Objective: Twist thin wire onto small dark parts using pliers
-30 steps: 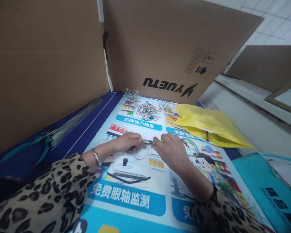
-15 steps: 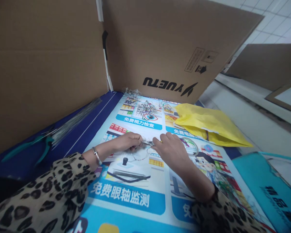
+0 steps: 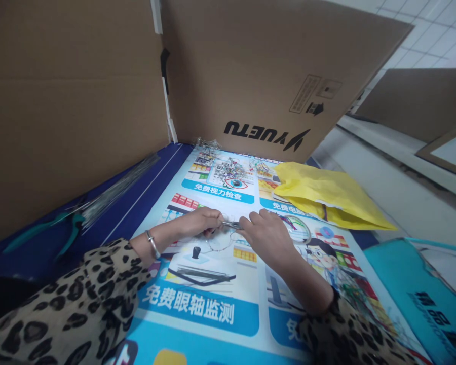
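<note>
My right hand [image 3: 268,235] is closed around small pliers, their handles mostly hidden in the palm. The silvery jaws of the pliers [image 3: 232,224] point left, to the fingertips of my left hand [image 3: 203,222]. That left hand is closed in a pinch on a thin wire, most of it hidden by the fingers. A loop of fine wire [image 3: 217,250] hangs below the jaws, over the printed sheet [image 3: 209,263]. Whether the jaws grip the wire is too small to make out.
Behind stand cardboard panels [image 3: 251,76]. Tangled wire pieces [image 3: 230,170] lie at the back. On the left are a bundle of straight wires [image 3: 117,192] and teal-handled pliers [image 3: 70,235]. To the right are a coil [image 3: 300,228], a yellow bag [image 3: 330,195] and a teal packet [image 3: 410,289].
My right hand has tilted slightly, its knuckles and forearm shifting a little. The left hand keeps its pinch in nearly the same place.
</note>
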The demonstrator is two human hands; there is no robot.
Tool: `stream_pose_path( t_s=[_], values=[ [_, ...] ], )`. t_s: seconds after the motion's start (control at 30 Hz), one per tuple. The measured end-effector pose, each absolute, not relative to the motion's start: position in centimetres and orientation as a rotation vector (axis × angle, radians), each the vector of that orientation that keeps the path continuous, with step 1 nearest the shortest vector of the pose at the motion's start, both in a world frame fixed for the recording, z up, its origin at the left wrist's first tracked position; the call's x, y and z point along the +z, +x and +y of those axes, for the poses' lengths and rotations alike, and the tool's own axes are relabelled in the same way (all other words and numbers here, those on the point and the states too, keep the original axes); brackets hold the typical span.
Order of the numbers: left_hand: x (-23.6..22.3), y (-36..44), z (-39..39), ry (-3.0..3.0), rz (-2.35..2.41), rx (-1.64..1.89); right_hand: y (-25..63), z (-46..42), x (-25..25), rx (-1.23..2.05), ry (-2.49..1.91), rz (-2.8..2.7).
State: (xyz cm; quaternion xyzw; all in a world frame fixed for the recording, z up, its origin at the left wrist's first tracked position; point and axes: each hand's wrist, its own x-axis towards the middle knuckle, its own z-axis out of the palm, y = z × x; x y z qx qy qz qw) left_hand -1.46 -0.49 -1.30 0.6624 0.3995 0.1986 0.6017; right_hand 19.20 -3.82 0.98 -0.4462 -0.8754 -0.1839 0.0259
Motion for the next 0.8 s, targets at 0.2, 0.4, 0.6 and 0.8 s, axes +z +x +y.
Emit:
stream_pose_path(
  t_s=[0.2, 0.4, 0.6, 0.8],
  values=[
    [-0.99, -1.6, -0.52, 1.533, 0.928, 0.437, 19.28, -3.88, 0.94, -0.598, -1.37, -2.667],
    [-0.9, -1.94, -0.09, 1.54, 0.852, 0.373, 19.24, -3.86, 1.19, -0.678, -1.323, -2.66],
    [-0.67, -1.96, 0.0, 1.491, 0.817, 0.355, 19.33, -3.76, 1.47, -0.648, -1.307, -2.73],
    [-0.55, -2.01, -0.02, 1.446, 0.8, 0.338, 19.44, -3.69, 1.45, -0.621, -1.299, -2.759]
  ],
)
